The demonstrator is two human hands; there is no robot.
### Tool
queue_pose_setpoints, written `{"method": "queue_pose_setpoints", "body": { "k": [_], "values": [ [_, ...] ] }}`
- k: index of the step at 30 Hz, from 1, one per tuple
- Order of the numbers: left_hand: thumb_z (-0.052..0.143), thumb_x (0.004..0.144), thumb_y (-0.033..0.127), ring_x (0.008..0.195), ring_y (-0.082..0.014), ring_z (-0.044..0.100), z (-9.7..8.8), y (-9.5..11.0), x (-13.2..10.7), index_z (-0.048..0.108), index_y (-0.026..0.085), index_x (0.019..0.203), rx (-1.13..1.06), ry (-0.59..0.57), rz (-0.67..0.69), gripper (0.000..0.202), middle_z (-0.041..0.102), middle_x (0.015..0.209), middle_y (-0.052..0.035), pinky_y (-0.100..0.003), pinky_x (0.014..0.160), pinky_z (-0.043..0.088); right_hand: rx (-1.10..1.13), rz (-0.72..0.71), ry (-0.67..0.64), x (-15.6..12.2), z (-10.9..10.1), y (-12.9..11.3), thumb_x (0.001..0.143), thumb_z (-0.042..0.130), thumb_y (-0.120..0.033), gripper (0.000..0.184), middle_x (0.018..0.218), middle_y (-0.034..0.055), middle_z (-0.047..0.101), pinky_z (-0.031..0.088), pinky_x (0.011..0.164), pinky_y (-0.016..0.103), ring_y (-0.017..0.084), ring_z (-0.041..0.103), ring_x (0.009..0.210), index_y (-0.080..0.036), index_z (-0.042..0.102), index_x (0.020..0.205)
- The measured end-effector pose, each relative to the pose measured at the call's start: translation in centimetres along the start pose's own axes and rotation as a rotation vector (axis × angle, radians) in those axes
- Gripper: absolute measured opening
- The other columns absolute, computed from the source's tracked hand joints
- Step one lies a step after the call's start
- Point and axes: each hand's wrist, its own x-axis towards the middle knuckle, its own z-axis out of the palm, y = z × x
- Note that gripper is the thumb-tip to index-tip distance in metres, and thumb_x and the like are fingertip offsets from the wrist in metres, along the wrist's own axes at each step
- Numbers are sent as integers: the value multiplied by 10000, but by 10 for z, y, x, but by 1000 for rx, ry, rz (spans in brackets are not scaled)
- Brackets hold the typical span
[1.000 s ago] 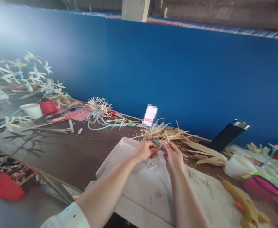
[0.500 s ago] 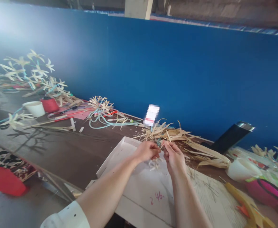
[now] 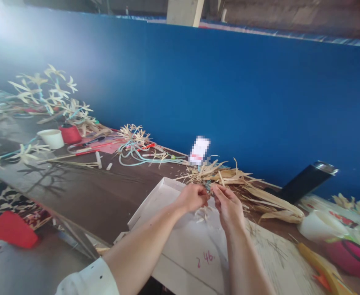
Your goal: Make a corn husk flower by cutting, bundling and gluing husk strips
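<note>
Above a white box lid (image 3: 143, 209) my hands work close together, fingertips almost touching. My left hand (image 3: 195, 196) is closed in a pinch, and a small pale husk flower (image 3: 202, 214) shows just under its fingers, seemingly held head down. My right hand (image 3: 227, 200) is also pinched, thumb against forefinger; whatever lies between those tips is too small to make out. Right behind the fingers lies a heap of dry corn husks (image 3: 229, 176) with shredded strips.
A phone (image 3: 200, 149) stands behind the husks, its screen blurred. To the right are a black flask (image 3: 309, 182), a white cup (image 3: 321, 225) and a pink pouch (image 3: 352, 256). Leftward lie light-blue stems (image 3: 149, 162), husk flowers (image 3: 133, 133), a paper cup (image 3: 53, 139) and red thread (image 3: 70, 134).
The view has shifted slightly, so the things on the table sit a little further right. My hands keep nearly the same pinched pose. Part of another person's hand now shows at the far left edge.
</note>
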Motion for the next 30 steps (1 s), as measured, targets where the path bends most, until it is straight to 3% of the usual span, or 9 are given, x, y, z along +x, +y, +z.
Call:
{"method": "queue_pose_setpoints", "body": {
  "k": [9,15,19,24,30],
  "values": [
    [531,718,344,565,-102,564,2,6,0,632,133,746,-145,-100,27,235,647,667,-32,-193,533,443,30,-26,22,2,0,2,599,746,-404,300,447,-84,357,157,368,190,35,250,391,-163,595,694],
    [530,728,381,609,-113,582,-3,7,-2,674,145,796,-75,-116,3,284,653,691,-24,-187,533,429,-19,-55,40,3,-2,3,600,738,-422,316,465,-75,394,174,363,191,37,266,385,-170,588,718],
    [600,682,443,740,-138,601,-10,12,-3,701,171,841,20,-4,34,331,684,792,-18,-199,637,434,-31,-88,49,2,-2,1,604,736,-431,327,457,-75,391,182,363,192,42,272,386,-167,591,733],
    [670,634,428,679,-126,595,-4,12,-1,647,118,942,-228,-4,12,437,675,844,-65,-216,616,462,-90,-111,21,0,1,1,634,721,-427,314,514,-49,469,223,385,193,48,313,413,-168,618,779],
    [610,706,412,604,-106,594,9,8,2,620,114,775,-367,-5,-60,307,660,718,-50,-218,579,481,-68,-81,12,-1,3,2,615,733,-426,320,508,-49,473,284,413,208,64,345,428,-174,618,775]
  ]
}}
